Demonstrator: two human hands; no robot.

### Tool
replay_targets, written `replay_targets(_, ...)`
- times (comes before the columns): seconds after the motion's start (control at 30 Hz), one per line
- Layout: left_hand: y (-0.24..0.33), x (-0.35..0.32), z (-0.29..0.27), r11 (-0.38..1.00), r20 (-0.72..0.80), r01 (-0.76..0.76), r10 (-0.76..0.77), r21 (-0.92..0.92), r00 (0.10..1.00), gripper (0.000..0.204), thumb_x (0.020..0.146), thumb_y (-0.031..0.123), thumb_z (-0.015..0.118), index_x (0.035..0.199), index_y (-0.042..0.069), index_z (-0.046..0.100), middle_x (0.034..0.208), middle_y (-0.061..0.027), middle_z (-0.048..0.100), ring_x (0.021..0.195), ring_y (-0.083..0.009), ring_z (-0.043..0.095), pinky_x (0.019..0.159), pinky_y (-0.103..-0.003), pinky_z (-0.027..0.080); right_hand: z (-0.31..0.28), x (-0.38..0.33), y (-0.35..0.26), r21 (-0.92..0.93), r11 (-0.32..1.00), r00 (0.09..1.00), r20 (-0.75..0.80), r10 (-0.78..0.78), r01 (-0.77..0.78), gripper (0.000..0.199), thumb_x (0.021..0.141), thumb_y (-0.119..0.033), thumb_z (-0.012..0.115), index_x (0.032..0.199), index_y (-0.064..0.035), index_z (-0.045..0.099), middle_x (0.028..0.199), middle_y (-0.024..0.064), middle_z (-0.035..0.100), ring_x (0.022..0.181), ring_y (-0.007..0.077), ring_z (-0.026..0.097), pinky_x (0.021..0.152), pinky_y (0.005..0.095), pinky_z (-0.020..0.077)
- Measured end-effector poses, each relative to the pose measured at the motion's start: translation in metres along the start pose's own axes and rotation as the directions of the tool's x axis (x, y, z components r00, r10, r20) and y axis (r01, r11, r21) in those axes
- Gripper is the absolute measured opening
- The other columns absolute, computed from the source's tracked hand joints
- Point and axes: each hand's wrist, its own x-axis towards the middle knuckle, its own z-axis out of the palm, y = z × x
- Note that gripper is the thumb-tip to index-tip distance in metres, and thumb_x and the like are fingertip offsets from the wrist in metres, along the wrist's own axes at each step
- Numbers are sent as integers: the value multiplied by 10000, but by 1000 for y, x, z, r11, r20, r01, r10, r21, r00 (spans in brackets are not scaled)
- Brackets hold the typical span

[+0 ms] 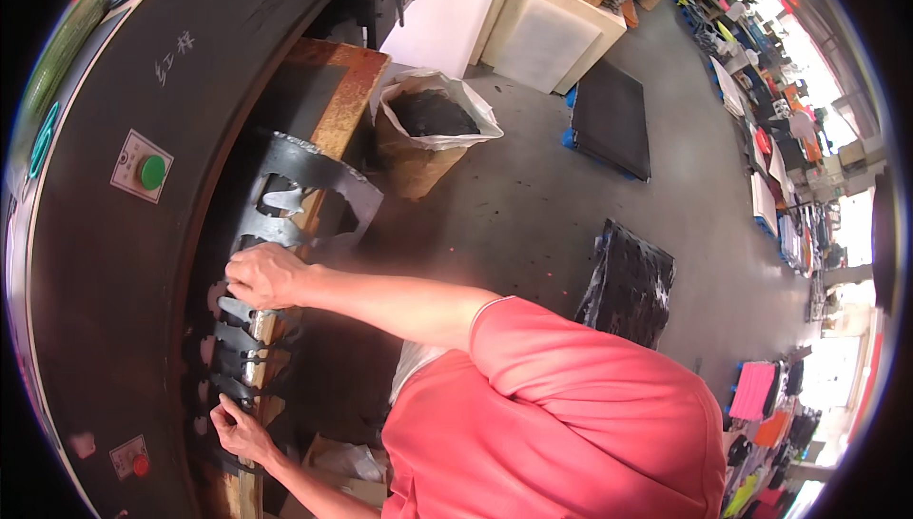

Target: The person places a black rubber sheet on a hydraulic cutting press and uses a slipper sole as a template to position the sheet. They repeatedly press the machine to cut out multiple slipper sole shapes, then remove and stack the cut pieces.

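Note:
A dark, shiny sheet (295, 162) with shaped cut-outs lies along the machine bed, its far end hanging over the wooden edge. My right hand (267, 276) is closed over the middle of this sheet, fingers bent down at its left side. Nearer to me, my left hand (244, 433) touches the sheet's narrow dark strips (235, 388), thumb and fingers drawn together in a pinch. What lies between those fingertips is too small to make out. The worn wooden board (354, 105) shows through the openings and beyond the sheet.
A large black machine panel (105, 262) with a green button (150, 173) and a red button (141, 465) borders the left. A white-lined bag (447, 143) of dark scraps stands beyond the bed. Black sheet stacks (613, 119) rest on the floor; a cardboard box (342, 462) sits below.

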Motion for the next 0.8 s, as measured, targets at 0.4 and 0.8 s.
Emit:
replay_targets(0.4,52,-56,-47,970,278,155,-98,-189,956,204,970,165,793,867,14,702,771,-132,699,688,-260,673,689,-383,540,-58,-15,-41,63,960,961,57,271,-274,117,947,-65,797,1012,19,747,879,49,712,733,107,637,697,262,546)
replay_targets(0.8,65,51,22,955,12,-196,203,-222,979,290,889,9,775,1166,43,693,1325,-149,690,1277,-375,641,1054,-482,473,83,70,-52,-68,996,872,489,-10,50,734,799,-221,841,1444,33,601,1517,391,462,1364,570,482,1141,560,479)
